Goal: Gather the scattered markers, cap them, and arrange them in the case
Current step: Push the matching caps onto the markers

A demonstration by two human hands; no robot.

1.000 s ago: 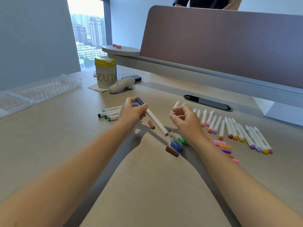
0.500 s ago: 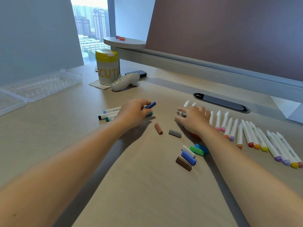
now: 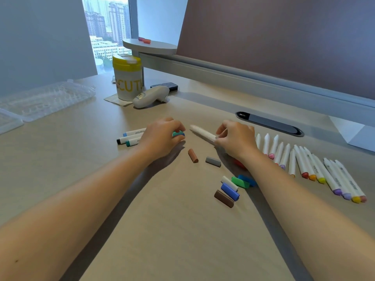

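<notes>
Right hand (image 3: 235, 138): fingers pinched round an uncapped white marker (image 3: 203, 133), lifted a bit, tip pointing toward the left hand.
Left hand (image 3: 162, 135): curled down over the capped markers (image 3: 132, 136); looks like it's setting one onto that pile, though I can't tell if it's let go.
Loose caps (image 3: 229, 188): scattered on the desk (image 3: 162, 230) between the arms, brown, grey, white, blue, green.
Uncapped row (image 3: 304, 163): lined up to the right, coloured ends facing the person.
Case (image 3: 44, 100): clear plastic, open, far left, well apart from everything.
Tip for this step: check the marker's colour end first, grab the matching cap, push it on straight till it seats.
</notes>
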